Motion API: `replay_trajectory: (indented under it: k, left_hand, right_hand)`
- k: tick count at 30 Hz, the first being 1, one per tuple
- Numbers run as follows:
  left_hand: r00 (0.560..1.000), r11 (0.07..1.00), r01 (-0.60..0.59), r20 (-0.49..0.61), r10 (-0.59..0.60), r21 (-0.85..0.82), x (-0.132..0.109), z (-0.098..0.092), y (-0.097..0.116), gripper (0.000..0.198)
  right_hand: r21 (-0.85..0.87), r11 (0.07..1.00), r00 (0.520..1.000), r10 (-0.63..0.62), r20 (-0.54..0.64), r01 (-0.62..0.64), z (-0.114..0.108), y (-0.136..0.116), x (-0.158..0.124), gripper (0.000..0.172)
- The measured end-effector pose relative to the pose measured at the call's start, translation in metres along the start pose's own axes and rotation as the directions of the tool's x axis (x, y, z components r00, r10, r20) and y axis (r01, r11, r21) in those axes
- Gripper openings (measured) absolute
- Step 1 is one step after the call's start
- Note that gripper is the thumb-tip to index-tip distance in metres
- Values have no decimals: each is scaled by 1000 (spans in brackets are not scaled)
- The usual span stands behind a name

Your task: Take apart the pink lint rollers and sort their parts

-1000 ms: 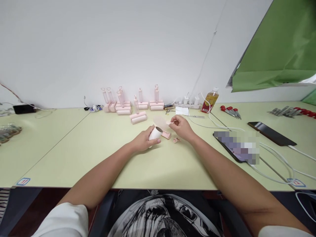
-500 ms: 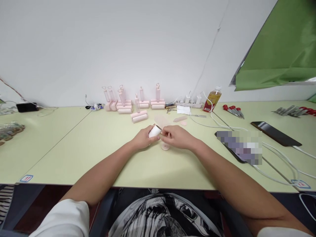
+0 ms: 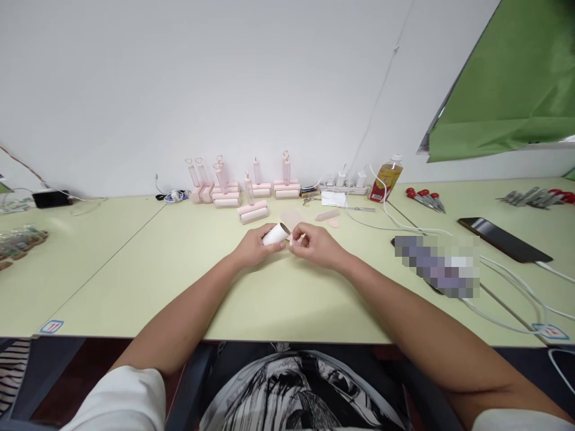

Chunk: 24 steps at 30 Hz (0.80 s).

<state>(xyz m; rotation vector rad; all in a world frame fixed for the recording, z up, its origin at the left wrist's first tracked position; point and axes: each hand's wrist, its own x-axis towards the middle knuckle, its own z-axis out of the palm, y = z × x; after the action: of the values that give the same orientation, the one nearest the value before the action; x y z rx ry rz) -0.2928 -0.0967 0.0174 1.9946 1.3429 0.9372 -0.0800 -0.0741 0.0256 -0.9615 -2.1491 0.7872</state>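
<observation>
My left hand [image 3: 256, 246] is wrapped round a white lint-roller paper roll [image 3: 275, 234], its hollow end tilted up toward the right. Close beside that end, my right hand [image 3: 318, 244] is closed in a pinch on a small pale pink part [image 3: 294, 238], mostly hidden by the fingers. Just beyond the hands lie a flat, pale pink translucent piece [image 3: 291, 215], a pink handle [image 3: 327, 215] and a small pink rounded piece [image 3: 333, 223]. A pink lint roller [image 3: 253, 212] stands behind my left hand, handle upright.
More pink lint rollers [image 3: 227, 197] line the wall. A power strip [image 3: 354, 189], tweezers [image 3: 363, 209] and a drink bottle [image 3: 386, 178] are at the back right. Red-handled pliers [image 3: 426, 200], phones [image 3: 503, 239] and white cables [image 3: 503, 323] lie on the right.
The roll has tipped so its open hollow end shows, and has shifted slightly left. The pink disc that hung below my right hand is now up among its fingers.
</observation>
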Motion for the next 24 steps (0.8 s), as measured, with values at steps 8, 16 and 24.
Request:
replay_trajectory:
  k: [8, 16, 24]
  left_hand:
    - [986, 992, -125, 109, 127, -19, -1, 5, -5, 57]
    - [978, 985, -156, 128, 165, -77, -3, 6, -2, 55]
    - [997, 994, -76, 14, 78, -79, 0, 5, -4, 61]
  right_hand:
    - [196, 980, 986, 75, -148, -45, 4, 7, 2, 21]
    - [162, 983, 992, -74, -104, 91, 4, 11, 2, 18]
    - [74, 976, 907, -161, -388, 205, -1, 8, -1, 23]
